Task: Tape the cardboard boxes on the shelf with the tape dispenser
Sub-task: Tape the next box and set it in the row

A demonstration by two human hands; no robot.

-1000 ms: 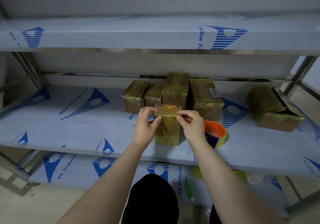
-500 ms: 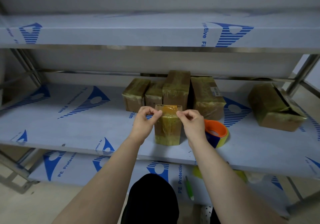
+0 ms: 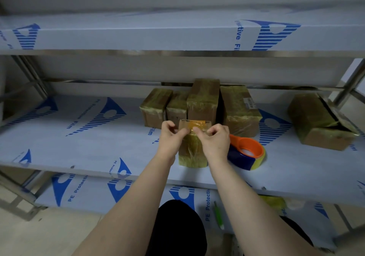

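**Closing in on tape**

Pinching tape strip [image 3: 194, 124] atop small box [image 3: 192, 154] with left grip [image 3: 170, 139] and right grip [image 3: 214, 141], closer than half a second ago. Near shelf [image 3: 79, 149] front, just left of tape dispenser [image 3: 246, 153]. Probably smoothing the seal.

You're working in dim, flat, bluish light, with soft shadow pooled behind the boxes [image 3: 203, 101] at the back of the shelf [image 3: 79, 147]. Your wide lens bows the shelf edges toward the corners, and fine detail looks soft throughout.
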